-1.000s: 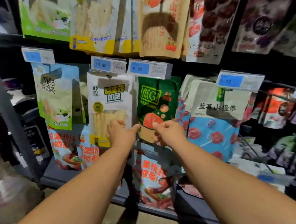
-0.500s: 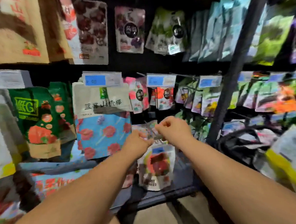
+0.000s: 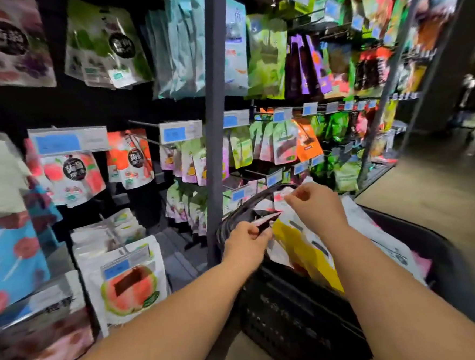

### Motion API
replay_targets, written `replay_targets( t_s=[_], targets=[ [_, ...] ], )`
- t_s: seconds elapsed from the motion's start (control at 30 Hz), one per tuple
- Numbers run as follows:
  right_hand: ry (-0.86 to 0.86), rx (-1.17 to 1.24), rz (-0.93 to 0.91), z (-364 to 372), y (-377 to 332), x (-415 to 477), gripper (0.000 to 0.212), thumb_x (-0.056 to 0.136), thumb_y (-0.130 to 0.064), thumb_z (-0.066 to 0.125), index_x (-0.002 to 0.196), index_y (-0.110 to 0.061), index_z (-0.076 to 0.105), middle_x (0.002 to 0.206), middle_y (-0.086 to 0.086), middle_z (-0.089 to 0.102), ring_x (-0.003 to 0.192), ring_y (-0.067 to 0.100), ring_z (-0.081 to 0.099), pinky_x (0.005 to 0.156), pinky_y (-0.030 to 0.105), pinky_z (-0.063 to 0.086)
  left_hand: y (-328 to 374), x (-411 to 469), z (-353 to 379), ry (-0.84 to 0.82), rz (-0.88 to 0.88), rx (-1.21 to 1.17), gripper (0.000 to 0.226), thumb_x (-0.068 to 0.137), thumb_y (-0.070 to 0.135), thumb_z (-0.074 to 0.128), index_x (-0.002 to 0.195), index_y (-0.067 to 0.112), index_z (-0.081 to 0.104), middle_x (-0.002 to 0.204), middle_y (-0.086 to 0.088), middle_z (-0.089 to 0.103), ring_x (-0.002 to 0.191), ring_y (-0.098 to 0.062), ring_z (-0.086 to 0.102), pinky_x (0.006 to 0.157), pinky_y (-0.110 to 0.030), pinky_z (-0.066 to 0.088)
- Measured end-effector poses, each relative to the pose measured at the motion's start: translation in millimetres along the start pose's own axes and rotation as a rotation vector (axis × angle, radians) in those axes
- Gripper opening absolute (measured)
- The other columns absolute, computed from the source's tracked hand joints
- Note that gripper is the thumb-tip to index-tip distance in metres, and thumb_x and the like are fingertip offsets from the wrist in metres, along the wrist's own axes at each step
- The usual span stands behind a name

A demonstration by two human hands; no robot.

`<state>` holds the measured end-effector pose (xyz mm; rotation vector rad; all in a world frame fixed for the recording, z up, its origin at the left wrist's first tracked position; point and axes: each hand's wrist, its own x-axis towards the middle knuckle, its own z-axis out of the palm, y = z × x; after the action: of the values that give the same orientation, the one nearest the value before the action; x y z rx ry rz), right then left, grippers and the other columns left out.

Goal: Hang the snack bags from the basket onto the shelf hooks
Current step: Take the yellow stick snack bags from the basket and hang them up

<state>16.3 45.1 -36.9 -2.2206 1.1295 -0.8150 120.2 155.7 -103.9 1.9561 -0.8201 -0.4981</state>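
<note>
A black plastic basket (image 3: 296, 313) stands on the floor at lower right, filled with several snack bags, among them a yellow and white bag (image 3: 305, 248). My left hand (image 3: 246, 245) reaches over the basket's left rim and pinches the edge of a dark and white bag (image 3: 264, 218). My right hand (image 3: 315, 209) hovers over the basket with curled fingers pinching the top of a white and red bag (image 3: 281, 200). Shelf hooks with hanging snack bags (image 3: 129, 159) fill the racks to the left and behind the basket.
A grey upright post (image 3: 213, 131) of the shelf stands just left of the basket. Blue price tags (image 3: 181, 131) hang at the hook ends. More bags lie stacked on the low shelf (image 3: 125, 275) at the left. Wooden floor (image 3: 442, 193) lies to the right.
The view has swung right from the green and blue bags to the basket. Both hands have moved from the shelf hooks down over the basket and now pinch bags inside it.
</note>
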Motion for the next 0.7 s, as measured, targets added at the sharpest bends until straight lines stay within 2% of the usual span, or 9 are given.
replay_targets(
  t_s=[0.13, 0.23, 0.3, 0.37, 0.43, 0.47, 0.57, 0.63, 0.7],
  targets=[
    [-0.073, -0.192, 0.186, -25.8, 48.7, 14.2, 0.018, 0.089, -0.040, 0.065, 0.091, -0.022, 0.061, 0.090, -0.001, 0.060, 0.090, 0.023, 0.057, 0.069, 0.028, 0.039, 7.5, 5.5, 31.0, -0.051, 0.032, 0.030, 0.035, 0.091, 0.048, 0.061, 0.100, 0.016, 0.054, 0.106, -0.010, 0.065, 0.104, -0.031, 0.061, 0.091, -0.039, 0.048],
    [-0.173, -0.302, 0.320, -33.1, 83.1, 15.4, 0.030, 0.087, -0.044, 0.062, 0.072, -0.023, 0.047, 0.077, 0.001, 0.052, 0.085, 0.028, 0.056, 0.059, 0.029, 0.038, 7.2, 8.4, 47.0, -0.060, 0.019, 0.112, 0.045, 0.091, 0.055, 0.057, 0.104, 0.012, 0.053, 0.112, -0.015, 0.062, 0.107, -0.036, 0.058, 0.093, -0.046, 0.047],
    [-0.180, -0.347, 0.415, -34.5, 101.5, 13.8, 0.035, 0.079, -0.053, 0.066, 0.087, -0.021, 0.053, 0.094, 0.005, 0.060, 0.096, 0.031, 0.059, 0.075, 0.035, 0.049, 6.8, 10.8, 52.4, -0.030, 0.013, 0.142, 0.047, 0.090, 0.057, 0.055, 0.106, 0.013, 0.053, 0.114, -0.012, 0.061, 0.108, -0.035, 0.057, 0.094, -0.049, 0.047],
    [-0.189, -0.354, 0.510, -32.1, 124.7, 17.4, 0.068, 0.065, -0.063, 0.067, 0.116, -0.019, 0.056, 0.118, 0.011, 0.060, 0.109, 0.034, 0.058, 0.091, 0.041, 0.051, 6.0, 12.7, 55.5, -0.004, 0.009, 0.150, 0.045, 0.090, 0.058, 0.054, 0.106, 0.016, 0.053, 0.115, -0.010, 0.060, 0.110, -0.034, 0.056, 0.095, -0.050, 0.046],
    [-0.222, -0.367, 0.576, -33.5, 132.1, 13.0, 0.098, 0.054, -0.073, 0.062, 0.136, -0.022, 0.047, 0.131, 0.013, 0.053, 0.117, 0.034, 0.053, 0.098, 0.044, 0.048, 5.2, 13.8, 58.2, 0.013, 0.004, 0.163, 0.048, 0.091, 0.060, 0.052, 0.110, 0.016, 0.054, 0.119, -0.009, 0.060, 0.114, -0.034, 0.054, 0.097, -0.050, 0.045],
    [-0.236, -0.364, 0.601, -36.4, 131.7, 8.4, 0.105, 0.058, -0.076, 0.062, 0.144, -0.020, 0.041, 0.137, 0.014, 0.049, 0.123, 0.034, 0.049, 0.102, 0.044, 0.045, 4.7, 14.4, 59.3, 0.020, -0.001, 0.165, 0.049, 0.091, 0.061, 0.050, 0.111, 0.016, 0.054, 0.121, -0.009, 0.059, 0.115, -0.034, 0.054, 0.098, -0.050, 0.044],
    [-0.228, -0.326, 0.663, -43.7, 134.4, 0.0, 0.101, 0.081, -0.068, 0.062, 0.154, -0.009, 0.023, 0.153, 0.016, 0.035, 0.141, 0.034, 0.032, 0.114, 0.045, 0.034, 5.7, 15.0, 60.7, 0.025, -0.019, 0.168, 0.055, 0.092, 0.064, 0.045, 0.113, 0.014, 0.053, 0.122, -0.011, 0.058, 0.116, -0.035, 0.052, 0.099, -0.051, 0.042],
    [-0.208, -0.279, 0.716, -45.8, 139.6, -4.3, 0.105, 0.078, -0.072, 0.064, 0.152, -0.010, 0.023, 0.152, 0.016, 0.035, 0.141, 0.034, 0.033, 0.113, 0.047, 0.035, 7.5, 14.5, 61.0, 0.024, -0.023, 0.171, 0.061, 0.090, 0.068, 0.044, 0.114, 0.013, 0.052, 0.121, -0.011, 0.057, 0.115, -0.035, 0.052, 0.099, -0.051, 0.042],
    [-0.194, -0.201, 0.724, -44.4, 147.7, -3.4, 0.111, 0.066, -0.076, 0.069, 0.148, -0.014, 0.028, 0.144, 0.016, 0.043, 0.133, 0.034, 0.040, 0.108, 0.050, 0.041, 9.5, 11.7, 60.8, 0.024, -0.021, 0.164, 0.061, 0.086, 0.071, 0.048, 0.111, 0.015, 0.052, 0.119, -0.009, 0.057, 0.113, -0.033, 0.053, 0.098, -0.050, 0.043]
  ],
)
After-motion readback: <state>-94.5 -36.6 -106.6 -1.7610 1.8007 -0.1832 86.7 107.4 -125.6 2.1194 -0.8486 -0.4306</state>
